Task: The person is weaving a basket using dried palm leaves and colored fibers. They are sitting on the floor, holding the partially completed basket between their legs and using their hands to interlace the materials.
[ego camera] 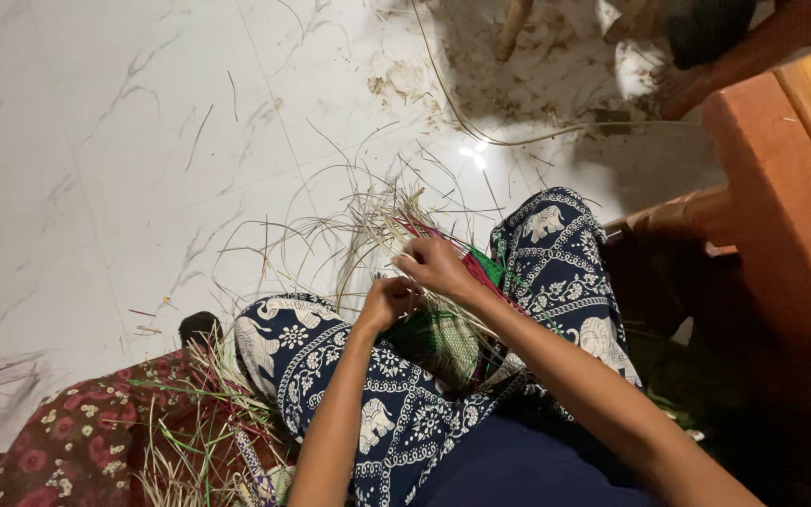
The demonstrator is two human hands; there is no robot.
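A half-woven piece of pale straw w/ green and red strands [443, 324] sits on the person's lap, between the two knees, on navy trousers w/ white elephant print [377, 413]. Loose pale straw ends [377, 221] fan out from its far side over the white marble-look tiled floor [96, 141].

Right hand [438, 266] is on the top edge of the weave, fingers pinched on a few strands near the red part. Left hand [389, 302] is just beside it, touching the weave's near-left edge, fingers curled tight round strands; exactly which strands can't be told.

Bottom-left of the floor: a dark red floral cloth [68, 441] w/ a heap of loose straw and green strands [204, 422] on it, next to the left knee. Right side: an orange-brown wooden bench [781, 197], close to the right knee. Top right: another person's foot [682, 89] on a dirty patch of floor, w/ a long thin cane strip [518, 139] curving across the tiles, well apart from the weave.
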